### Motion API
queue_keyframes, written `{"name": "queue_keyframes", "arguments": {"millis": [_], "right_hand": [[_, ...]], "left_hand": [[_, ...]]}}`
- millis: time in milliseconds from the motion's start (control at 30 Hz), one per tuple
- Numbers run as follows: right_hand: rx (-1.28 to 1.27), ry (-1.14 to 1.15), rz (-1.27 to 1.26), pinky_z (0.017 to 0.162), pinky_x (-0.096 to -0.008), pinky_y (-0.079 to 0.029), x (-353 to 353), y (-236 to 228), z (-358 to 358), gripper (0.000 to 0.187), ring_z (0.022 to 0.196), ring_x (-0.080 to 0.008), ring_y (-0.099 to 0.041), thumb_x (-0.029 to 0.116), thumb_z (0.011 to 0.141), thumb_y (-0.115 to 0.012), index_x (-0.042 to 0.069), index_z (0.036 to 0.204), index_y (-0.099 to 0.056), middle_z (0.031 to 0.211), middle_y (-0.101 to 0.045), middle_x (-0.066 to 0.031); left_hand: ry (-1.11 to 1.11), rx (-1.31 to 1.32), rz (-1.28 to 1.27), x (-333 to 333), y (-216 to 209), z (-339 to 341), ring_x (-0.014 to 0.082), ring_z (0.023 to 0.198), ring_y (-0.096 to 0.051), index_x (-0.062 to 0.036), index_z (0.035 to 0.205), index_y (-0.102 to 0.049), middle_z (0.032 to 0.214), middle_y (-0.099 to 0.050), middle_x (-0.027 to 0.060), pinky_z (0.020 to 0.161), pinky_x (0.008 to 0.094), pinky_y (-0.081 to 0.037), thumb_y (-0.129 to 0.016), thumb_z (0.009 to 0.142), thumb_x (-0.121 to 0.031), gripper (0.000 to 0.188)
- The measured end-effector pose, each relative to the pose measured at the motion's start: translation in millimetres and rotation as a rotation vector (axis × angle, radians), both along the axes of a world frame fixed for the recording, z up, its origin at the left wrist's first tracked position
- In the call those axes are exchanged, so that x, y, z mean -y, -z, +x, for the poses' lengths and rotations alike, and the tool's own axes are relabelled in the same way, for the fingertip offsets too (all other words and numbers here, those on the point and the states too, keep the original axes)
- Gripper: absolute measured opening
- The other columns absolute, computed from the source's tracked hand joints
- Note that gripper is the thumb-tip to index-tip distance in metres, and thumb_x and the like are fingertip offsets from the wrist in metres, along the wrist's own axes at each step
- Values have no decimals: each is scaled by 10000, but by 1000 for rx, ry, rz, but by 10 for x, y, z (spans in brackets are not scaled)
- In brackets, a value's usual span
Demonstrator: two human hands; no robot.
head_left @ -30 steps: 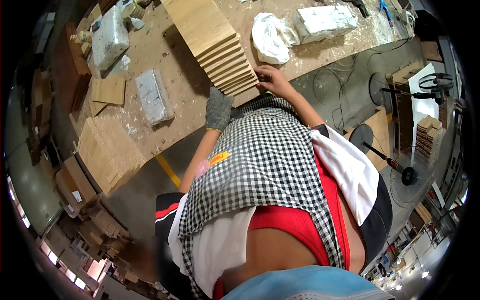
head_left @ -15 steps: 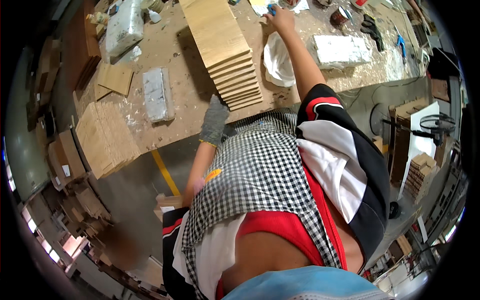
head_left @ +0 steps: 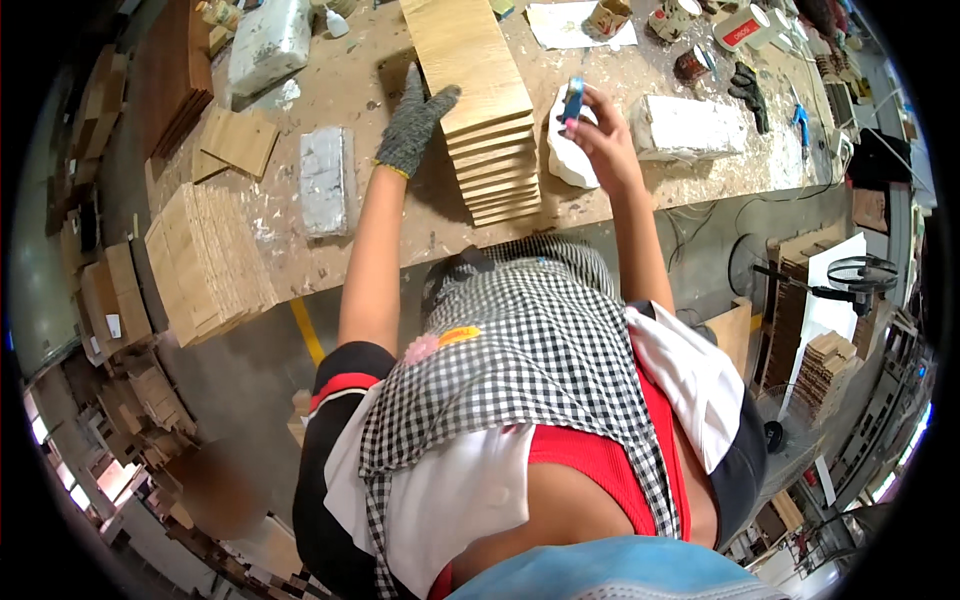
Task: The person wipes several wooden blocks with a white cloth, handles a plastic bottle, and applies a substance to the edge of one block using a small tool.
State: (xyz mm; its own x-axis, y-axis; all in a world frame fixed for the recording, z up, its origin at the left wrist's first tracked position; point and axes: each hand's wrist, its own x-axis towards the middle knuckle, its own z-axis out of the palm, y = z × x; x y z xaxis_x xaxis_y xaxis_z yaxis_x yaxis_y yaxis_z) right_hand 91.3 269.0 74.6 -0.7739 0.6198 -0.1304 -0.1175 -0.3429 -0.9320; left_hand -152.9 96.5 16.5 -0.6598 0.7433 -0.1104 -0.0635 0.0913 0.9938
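Note:
A stepped stack of pale wooden boards lies on the worktable, its staggered ends toward me. My left hand, in a grey knitted glove, is at the stack's left side. Its fingers are spread, and one reaches the edge of the top board. My bare right hand is right of the stack, gripping a small dark blue block-like piece upright between thumb and fingers. Below that hand lies a white, rounded, crumpled-looking thing, partly hidden by it; I cannot tell if it is cloth or a dish.
White-wrapped blocks stand at the right, with a dark glove and blue-handled tool beyond. Cups and paper lie at the back. To the left are a grey block, loose boards and another board stack.
My right hand has drawn back toward me from the table's far side with the blue piece. My left hand has moved up and forward along the stack's left side, fingers spreading.

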Motion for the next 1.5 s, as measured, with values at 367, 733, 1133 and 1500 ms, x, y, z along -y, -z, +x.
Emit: {"name": "queue_keyframes", "arguments": {"millis": [367, 733, 1133, 1500], "right_hand": [[275, 90, 1352, 793, -379, -489, 1332, -136, -508, 658, 897, -299, -553, 56, 717, -754, 123, 1340, -555, 988, -564, -125], [316, 207, 1366, 839, -403, -481, 1404, -34, -581, 635, 926, -318, -558, 76, 724, -765, 94, 1327, -566, 1020, -557, -153], [352, 201, 1385, 800, -377, -506, 1358, -10, -524, 680, 912, -282, -571, 112, 715, -765, 165, 1362, -564, 1031, -558, -137], [370, 328, 1309, 797, -390, -490, 1169, -9, -281, 617, 891, -298, -563, 104, 753, -734, 104, 1343, -556, 997, -539, -154]], "left_hand": [[62, 353, 291, -189, 252, 52, 180, 1203, -482, -26, 1457, -335, 1332, -503, 86, 1020, 301, -413, -675, 862, -80, 687], [41, 382, 387, -231, 172, 139, 199, 1230, -466, -33, 1457, -329, 1353, -494, 86, 1054, 326, -385, -673, 865, -68, 685], [-13, 341, 376, -229, 192, 136, 187, 1102, -568, 63, 1412, -317, 1228, -595, 114, 985, 306, -457, -698, 854, -119, 699], [-15, 428, 364, -248, 85, 217, 213, 1150, -528, -17, 1459, -322, 1290, -543, 111, 1010, 325, -430, -684, 853, -139, 716]]}}
